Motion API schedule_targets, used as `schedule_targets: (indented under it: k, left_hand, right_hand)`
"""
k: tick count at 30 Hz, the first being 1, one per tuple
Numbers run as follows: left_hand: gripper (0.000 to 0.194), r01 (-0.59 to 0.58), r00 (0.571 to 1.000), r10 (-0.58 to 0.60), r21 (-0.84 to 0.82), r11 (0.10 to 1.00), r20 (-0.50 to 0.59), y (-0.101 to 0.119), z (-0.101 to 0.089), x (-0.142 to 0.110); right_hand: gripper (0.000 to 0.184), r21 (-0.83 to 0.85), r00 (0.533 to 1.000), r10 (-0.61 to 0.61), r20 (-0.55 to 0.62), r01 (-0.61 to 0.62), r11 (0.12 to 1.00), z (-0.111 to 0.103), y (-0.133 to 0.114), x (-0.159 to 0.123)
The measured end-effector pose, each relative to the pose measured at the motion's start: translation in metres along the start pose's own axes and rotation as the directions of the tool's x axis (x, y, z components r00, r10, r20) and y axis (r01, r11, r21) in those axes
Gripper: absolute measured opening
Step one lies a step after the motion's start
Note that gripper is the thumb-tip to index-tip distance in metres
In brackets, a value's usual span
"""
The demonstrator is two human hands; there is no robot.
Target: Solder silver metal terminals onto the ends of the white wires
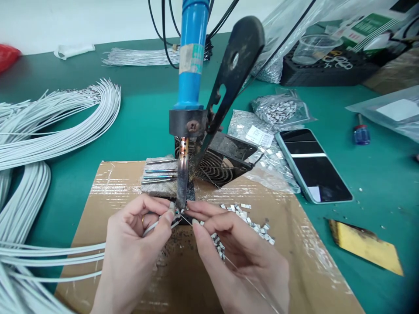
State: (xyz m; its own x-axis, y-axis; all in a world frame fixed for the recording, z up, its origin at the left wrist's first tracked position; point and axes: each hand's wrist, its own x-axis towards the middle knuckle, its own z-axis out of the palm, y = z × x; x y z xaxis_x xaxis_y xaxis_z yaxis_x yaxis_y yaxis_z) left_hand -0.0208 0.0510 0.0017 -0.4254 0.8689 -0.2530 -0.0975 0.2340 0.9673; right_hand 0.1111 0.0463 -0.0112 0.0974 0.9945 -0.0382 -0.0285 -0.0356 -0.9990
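Note:
A soldering iron (191, 93) with a blue handle is clamped upright in a black metal stand (234, 69), its tip pointing down between my hands. My left hand (135, 240) pinches a white cable (151, 227) close to its stripped end, right at the iron's tip. Between the thumb and fingers of my right hand (240, 248) runs a thin solder wire (248, 281), its end reaching the same spot. Fingertips hide part of the joint, so whether wire and tip touch is unclear. Small white and silver pieces (255, 224) lie beside my right hand.
Cardboard (108, 187) covers the green table under my hands. Bundles of white cables (94, 117) fill the left. Behind the tip sit a fan (216, 165) and a pad holding spare tips (160, 185). A phone (316, 168), yellow sponge (366, 248) and small screwdriver (361, 133) lie right.

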Motion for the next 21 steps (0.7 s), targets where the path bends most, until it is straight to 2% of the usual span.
schedule_targets:
  k: [21]
  left_hand:
    - [0.014, -0.042, 0.999, 0.042, 0.010, 0.999, 0.011, 0.0011, -0.0008, -0.0019]
  right_hand:
    - [0.019, 0.013, 1.000, -0.009, -0.006, 0.009, 1.000, -0.0012, -0.0002, 0.0020]
